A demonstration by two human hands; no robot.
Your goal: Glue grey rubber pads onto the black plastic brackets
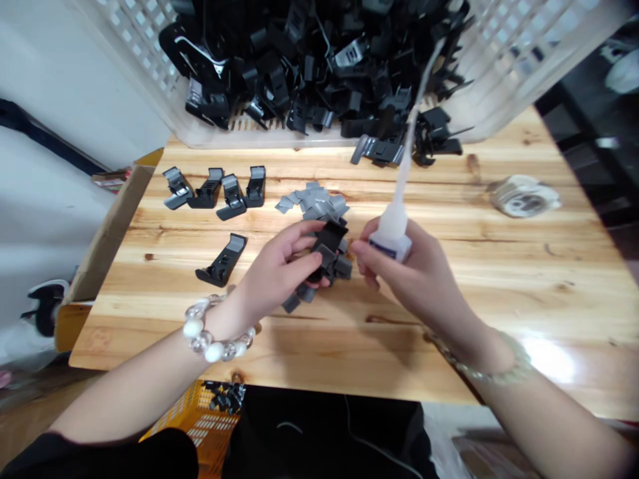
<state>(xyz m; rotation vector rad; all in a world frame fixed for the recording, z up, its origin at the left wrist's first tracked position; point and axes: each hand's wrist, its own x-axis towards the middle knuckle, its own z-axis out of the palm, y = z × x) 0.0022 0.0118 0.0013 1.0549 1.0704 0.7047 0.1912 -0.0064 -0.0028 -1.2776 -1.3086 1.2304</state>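
A wooden worktop (349,339) with a visible grain and knots fills the middle of the view. Along its far edge sits a large white lattice-sided plastic crate (504,60), heaped with black plastic clips (299,73), and a few of these clips lie spilled just in front of it. A cardboard box (107,233) stands against the worktop's left edge, and an orange-yellow crate (194,426) with black parts in it shows below the near edge.

On the worktop, four clips with grey metal tabs (214,189) stand in a loose row, with a fifth clip (222,259) lying nearer the person. A pile of small grey tabs (312,203) lies at the centre, and a roll of tape (524,196) sits off to the right.

The left hand (277,266) is closed around a black clip (324,249), with more grey tabs (294,303) showing just below it. The right hand (409,273) pinches a white squeeze bottle (394,229) with a long thin nozzle (412,126) tilted upward, close beside the clip. The bottle's blue-and-white label (392,249) is too small to read. A chunky clear-and-white beaded bracelet (214,332) circles the left wrist.
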